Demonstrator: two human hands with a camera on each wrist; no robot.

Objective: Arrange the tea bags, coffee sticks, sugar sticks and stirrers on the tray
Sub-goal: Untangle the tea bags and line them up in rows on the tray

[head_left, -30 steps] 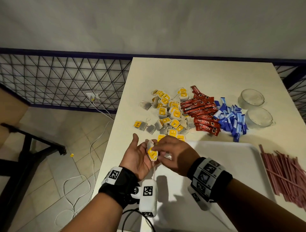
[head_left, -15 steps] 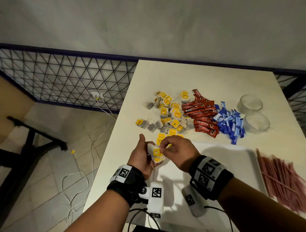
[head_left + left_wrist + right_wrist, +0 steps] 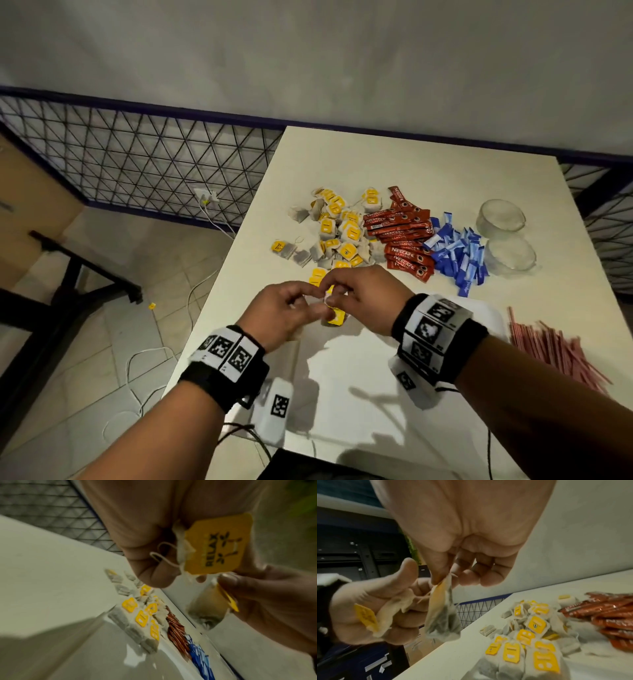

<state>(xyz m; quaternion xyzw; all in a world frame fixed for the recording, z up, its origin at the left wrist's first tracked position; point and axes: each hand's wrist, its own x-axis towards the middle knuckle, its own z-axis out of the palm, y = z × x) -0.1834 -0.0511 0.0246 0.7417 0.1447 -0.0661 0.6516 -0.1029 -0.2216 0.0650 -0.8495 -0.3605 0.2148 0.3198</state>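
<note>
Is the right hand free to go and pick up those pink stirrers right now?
Probably not yet: the right hand pinches a tea bag shared with the left hand. The path to the stirrers looks open.

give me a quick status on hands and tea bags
Left hand grips one tea bag. Right hand pinches another tea bag. Tray bare where visible. Nothing blocking.

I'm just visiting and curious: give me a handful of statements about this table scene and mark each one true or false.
1. Both hands hold tea bags. True: the left hand grips one, the right hand pinches another.
2. The coffee sticks are green. False: they are red.
3. The stirrers lie at the table's right side. True.
4. The sugar sticks already lie on the tray. False: they lie on the table beyond it.
5. Two clear glass bowls stand beside the sugar sticks. True.
</note>
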